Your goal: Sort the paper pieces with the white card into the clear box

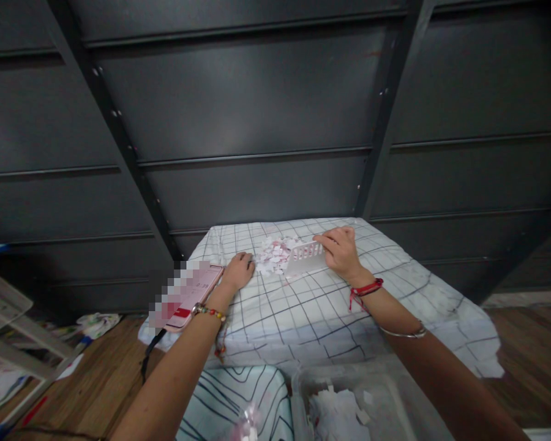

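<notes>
My right hand [342, 252] is closed on the edge of a small white plastic basket [307, 262] with slotted sides. The basket is tipped over on a white cloth with a dark grid pattern [298, 306]. A heap of small torn paper scraps [275, 252], white with some pinkish ones, lies at its left side. My left hand [239, 271] rests palm down on the cloth, fingers stretched towards the left edge of the scraps; it holds nothing visible. Whether more scraps are inside the basket is hidden.
A pink-framed phone [190, 300] with a cable lies left of my left wrist. Nearer me are a clear plastic bin [298, 392] holding paper pieces and a pale green cushion-like surface [239, 392] with dark lines. A dark panelled wall [257, 98] stands behind; a white rack [22, 343] is at left.
</notes>
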Motion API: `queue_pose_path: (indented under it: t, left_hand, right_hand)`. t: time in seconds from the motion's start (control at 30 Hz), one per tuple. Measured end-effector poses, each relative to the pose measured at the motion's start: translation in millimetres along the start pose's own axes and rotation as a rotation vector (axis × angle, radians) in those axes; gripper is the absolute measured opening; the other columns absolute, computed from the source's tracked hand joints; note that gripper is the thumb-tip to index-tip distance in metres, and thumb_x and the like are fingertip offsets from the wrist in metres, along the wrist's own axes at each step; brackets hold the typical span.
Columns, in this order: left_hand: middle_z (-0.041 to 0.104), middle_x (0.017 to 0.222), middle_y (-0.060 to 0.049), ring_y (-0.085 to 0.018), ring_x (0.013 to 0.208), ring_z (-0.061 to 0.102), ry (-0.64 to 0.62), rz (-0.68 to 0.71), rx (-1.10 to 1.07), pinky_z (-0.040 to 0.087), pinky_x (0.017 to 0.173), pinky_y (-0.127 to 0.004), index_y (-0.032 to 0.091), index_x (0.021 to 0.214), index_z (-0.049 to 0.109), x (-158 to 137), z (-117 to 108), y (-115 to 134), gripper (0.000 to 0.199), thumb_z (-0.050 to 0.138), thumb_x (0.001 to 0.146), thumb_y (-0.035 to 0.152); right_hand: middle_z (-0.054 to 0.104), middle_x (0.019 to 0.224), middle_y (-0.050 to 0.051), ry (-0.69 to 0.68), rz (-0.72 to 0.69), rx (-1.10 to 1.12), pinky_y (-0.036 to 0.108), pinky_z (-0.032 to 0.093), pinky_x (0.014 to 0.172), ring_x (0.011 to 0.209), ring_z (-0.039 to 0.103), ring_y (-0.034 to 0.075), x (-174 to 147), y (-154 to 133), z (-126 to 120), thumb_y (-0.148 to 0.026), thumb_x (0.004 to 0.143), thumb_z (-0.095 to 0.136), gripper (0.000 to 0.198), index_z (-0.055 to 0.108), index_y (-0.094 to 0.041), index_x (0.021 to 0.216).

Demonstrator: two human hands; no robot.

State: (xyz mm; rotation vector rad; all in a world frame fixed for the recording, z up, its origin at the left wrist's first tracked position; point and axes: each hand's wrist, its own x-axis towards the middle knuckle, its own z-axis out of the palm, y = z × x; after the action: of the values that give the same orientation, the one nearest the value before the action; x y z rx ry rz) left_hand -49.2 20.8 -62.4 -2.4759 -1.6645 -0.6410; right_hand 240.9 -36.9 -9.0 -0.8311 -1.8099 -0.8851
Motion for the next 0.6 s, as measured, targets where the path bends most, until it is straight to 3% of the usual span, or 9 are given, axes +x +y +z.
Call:
queue_pose_path:
  t: [0.6]
  left_hand:
    - [0.057, 0.117, -0.013, -0.024, 0.112, 0.051, 0.014, 0.006, -0.012, 0.040, 0.098, -0.036, 0.013, 0.112, 0.056, -0.2, -0.9, 1.3, 0.028, 0.045, 0.087, 0.019]
  right_hand:
    - [0.056, 0.072, 0.001, -0.015, 0.002, 0.073, 0.034, 0.031, 0.074, 0.071, 0.048, 0.016, 0.5, 3.5, -2.9, -0.008, 0.077, 0.043, 0.024, 0.063, -0.020, 0.085]
